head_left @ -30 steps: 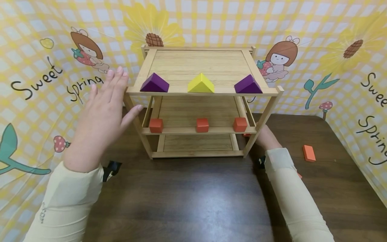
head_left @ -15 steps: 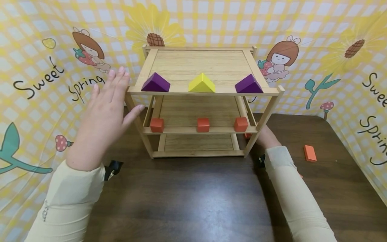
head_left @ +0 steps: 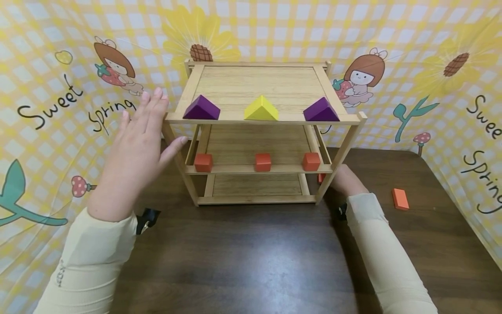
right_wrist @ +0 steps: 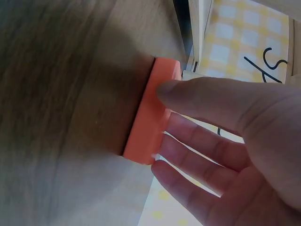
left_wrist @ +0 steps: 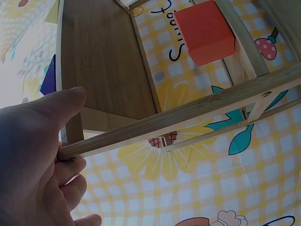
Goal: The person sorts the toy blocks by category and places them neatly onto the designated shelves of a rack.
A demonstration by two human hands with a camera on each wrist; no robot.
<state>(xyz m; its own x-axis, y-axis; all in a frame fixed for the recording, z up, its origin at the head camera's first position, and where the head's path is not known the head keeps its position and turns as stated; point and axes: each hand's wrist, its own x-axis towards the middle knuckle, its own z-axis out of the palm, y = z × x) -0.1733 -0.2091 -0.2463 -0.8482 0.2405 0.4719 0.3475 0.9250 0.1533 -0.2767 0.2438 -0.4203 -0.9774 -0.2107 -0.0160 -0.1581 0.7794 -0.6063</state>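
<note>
My left hand (head_left: pixel 131 157) rests against the upper left front corner of a three-tier wooden shelf (head_left: pixel 259 200). Its fingers lie straight along the outer side, and in the left wrist view the thumb (left_wrist: pixel 70 101) touches the inner side of the post. Low beside the shelf's right front post, my right hand (head_left: pixel 347 179) pinches an orange rectangular block (right_wrist: pixel 151 113) between thumb and fingers. That block stands on its narrow side on the table in the right wrist view; the head view shows only a sliver of it behind the post.
Two purple triangular blocks (head_left: pixel 201 107) flank a yellow triangular block (head_left: pixel 261 109) along the top tier's front edge. Three red cubes (head_left: pixel 262 162) line the middle tier. Another orange block (head_left: pixel 400 199) lies on the brown table (head_left: pixel 235 261) at right. Patterned cloth (head_left: pixel 274 30) surrounds the table.
My right wrist and forearm have shifted slightly to the right, and an orange corner that showed beside the sleeve is now hidden. My left hand stays at the shelf corner.
</note>
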